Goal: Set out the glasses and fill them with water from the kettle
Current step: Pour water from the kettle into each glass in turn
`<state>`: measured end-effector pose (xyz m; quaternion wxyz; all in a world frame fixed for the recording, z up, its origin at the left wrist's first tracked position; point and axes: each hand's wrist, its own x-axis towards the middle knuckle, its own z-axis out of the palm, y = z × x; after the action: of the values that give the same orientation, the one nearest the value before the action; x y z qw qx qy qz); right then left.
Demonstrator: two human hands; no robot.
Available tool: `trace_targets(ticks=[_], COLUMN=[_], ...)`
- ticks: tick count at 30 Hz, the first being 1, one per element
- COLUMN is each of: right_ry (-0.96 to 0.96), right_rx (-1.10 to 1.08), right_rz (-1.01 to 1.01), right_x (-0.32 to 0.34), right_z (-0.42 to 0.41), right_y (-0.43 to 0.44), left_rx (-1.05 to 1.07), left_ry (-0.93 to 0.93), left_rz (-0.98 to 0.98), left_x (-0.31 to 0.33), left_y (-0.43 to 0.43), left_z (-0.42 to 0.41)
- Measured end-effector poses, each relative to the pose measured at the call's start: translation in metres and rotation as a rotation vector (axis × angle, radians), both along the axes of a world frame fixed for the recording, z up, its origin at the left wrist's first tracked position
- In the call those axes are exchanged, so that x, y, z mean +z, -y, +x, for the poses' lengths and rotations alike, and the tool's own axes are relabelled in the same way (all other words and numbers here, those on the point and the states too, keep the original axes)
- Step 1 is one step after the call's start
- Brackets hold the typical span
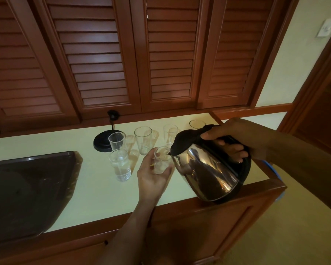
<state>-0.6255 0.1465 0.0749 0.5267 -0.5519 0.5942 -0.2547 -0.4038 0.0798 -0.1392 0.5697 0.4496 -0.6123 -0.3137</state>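
Steel kettle point(208, 169) tilted over a clear glass point(161, 159).

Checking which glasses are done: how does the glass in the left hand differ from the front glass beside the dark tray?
The held glass is gripped by the left hand at the kettle spout; the front glass stands free on the counter. The front glass holds water; the held glass's level is unclear. Both are clear.
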Motion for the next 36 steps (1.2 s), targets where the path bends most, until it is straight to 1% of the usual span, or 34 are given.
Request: trace_targets(ticks=[20,25,36], right_ry=[-0.013,-0.034,-0.019], right_rx=[-0.02,-0.027,-0.007], right_rz=[-0.004,0.0,-0.013], right_x=[0.0004,-0.0005,-0.0016], right_z=[0.0015,0.0022,0.0029], right_y=[-0.0003,-0.0002,0.0006], left_rx=[0.013,-0.009,0.001], left_ry=[0.01,-0.017,-0.003], left_rz=[0.009,0.002,-0.002], left_x=[0.0013,0.0049,0.0026], left_y=[0.0008,-0.0018,-0.0007], left_z=[-0.0003,-0.0007,-0.0002])
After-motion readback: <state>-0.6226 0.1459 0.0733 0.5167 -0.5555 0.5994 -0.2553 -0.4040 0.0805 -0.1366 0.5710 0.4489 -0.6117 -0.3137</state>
